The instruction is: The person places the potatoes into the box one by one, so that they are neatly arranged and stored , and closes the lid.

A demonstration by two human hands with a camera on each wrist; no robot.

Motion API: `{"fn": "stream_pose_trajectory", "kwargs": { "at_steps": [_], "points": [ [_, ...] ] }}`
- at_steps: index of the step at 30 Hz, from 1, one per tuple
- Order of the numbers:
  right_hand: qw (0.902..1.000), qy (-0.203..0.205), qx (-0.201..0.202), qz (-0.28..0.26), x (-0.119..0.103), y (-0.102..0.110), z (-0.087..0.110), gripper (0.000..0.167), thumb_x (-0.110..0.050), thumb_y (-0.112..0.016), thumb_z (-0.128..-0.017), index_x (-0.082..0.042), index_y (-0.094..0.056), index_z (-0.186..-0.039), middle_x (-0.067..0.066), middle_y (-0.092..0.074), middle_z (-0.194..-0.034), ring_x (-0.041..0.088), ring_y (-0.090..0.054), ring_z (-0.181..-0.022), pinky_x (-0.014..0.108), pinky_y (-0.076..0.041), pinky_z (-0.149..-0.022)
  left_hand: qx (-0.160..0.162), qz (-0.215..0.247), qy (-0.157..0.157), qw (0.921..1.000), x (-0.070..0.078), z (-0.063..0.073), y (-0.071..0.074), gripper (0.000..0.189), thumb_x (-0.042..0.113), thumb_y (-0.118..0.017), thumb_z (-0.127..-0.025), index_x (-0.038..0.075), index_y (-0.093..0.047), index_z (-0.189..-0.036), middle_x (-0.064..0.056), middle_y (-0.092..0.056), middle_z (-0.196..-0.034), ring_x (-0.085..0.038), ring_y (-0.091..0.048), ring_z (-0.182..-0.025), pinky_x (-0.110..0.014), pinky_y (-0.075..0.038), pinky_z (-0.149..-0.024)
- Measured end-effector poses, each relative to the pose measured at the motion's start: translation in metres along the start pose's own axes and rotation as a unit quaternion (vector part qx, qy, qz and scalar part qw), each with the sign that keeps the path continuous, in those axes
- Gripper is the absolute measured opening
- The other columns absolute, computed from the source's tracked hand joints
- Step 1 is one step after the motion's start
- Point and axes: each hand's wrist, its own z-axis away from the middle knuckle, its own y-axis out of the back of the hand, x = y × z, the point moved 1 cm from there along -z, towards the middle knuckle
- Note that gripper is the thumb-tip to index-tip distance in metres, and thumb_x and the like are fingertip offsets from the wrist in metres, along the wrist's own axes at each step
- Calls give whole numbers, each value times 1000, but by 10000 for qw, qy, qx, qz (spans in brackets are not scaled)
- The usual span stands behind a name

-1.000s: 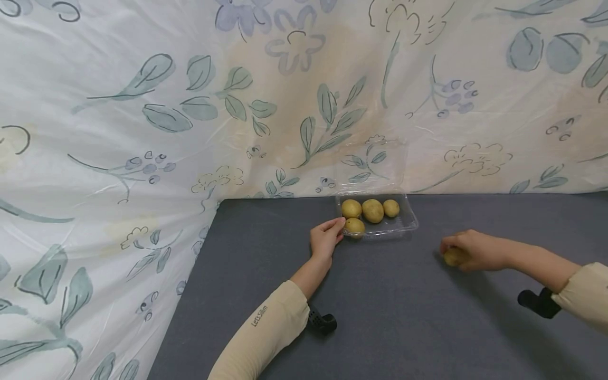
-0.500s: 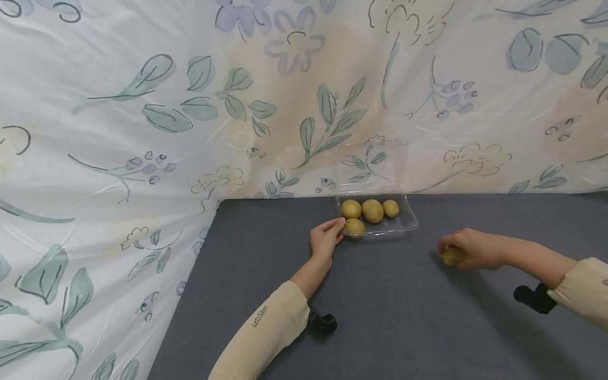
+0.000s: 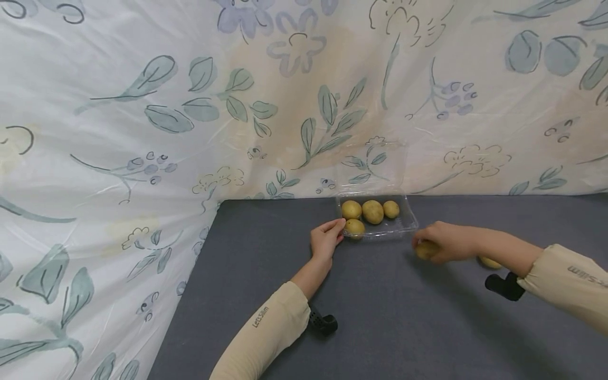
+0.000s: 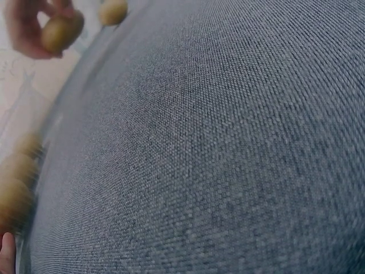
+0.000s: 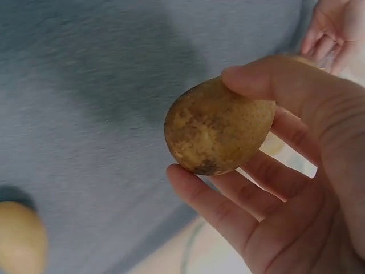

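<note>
My right hand (image 3: 448, 243) holds a potato (image 5: 217, 128) between thumb and fingers, just right of a clear plastic container (image 3: 412, 215). In the right wrist view this potato shows brown, dirty patches, and its shadow falls on the cloth. The hinged container stands with its lid (image 3: 396, 158) up against the backdrop. Several potatoes (image 3: 372, 211) lie inside, toward the left and back. My left hand (image 3: 325, 240) pinches the container's front left corner, beside one potato (image 3: 354, 228). Only a fingertip (image 4: 7, 251) of that hand shows in the left wrist view.
Another potato (image 3: 489, 262) lies on the dark grey tablecloth (image 3: 380, 316), partly hidden by the right forearm. A floral fabric backdrop (image 3: 285, 105) rises right behind the table's back edge. Black wrist mounts (image 3: 323, 322) hang under both sleeves.
My right hand has carried its potato left, closer to the container, uncovering another potato behind the forearm. The left hand stays at the container's corner.
</note>
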Motion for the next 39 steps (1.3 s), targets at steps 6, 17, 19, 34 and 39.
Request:
{"fn": "stream_pose_trajectory", "kwargs": {
  "at_steps": [6,17,19,34,39],
  "points": [
    [9998,150,5,142,-15,9,-15,32,-3,-69,-73,-7,-59,-103,-7,-54,-83,6,-44,-70,21,-40,-58,-11,17,12,10000,-4,-4,0,26,21,-74,-79,2,-72,-98,-8,-69,-92,-13,-63,-80,-34,-55,-78],
    [9999,-21,-101,82,-33,24,-34,32,-7,-69,-77,-10,-59,-107,-3,-57,-93,11,-49,-80,26,-45,-67,-6,6,-18,10000,-5,-4,0,22,18,-72,-81,2,-72,-96,-5,-68,-88,-14,-63,-79,-33,-56,-74],
    [9999,-63,-20,77,-33,27,-37,33,-7,-68,-77,-9,-59,-109,-3,-57,-94,12,-48,-81,27,-44,-68,-16,33,-14,10000,-5,-4,0,23,18,-72,-81,2,-72,-96,-5,-68,-87,-14,-63,-79,-34,-56,-75],
    [9979,-68,576,273,-22,30,-79,33,-7,-66,-81,1,-58,-113,6,-59,-93,16,-47,-75,28,-41,-64,-71,54,19,10000,-4,-7,0,24,13,-71,-81,-3,-70,-99,-9,-69,-88,-7,-59,-70,-42,-54,-80],
    [9980,-130,565,245,-17,25,-93,33,-9,-65,-83,2,-58,-114,8,-59,-92,17,-47,-73,28,-40,-62,12,86,-36,10000,-3,-5,-1,25,18,-73,-80,1,-72,-97,-6,-69,-87,-5,-59,-70,-34,-56,-75]
  ]
}}
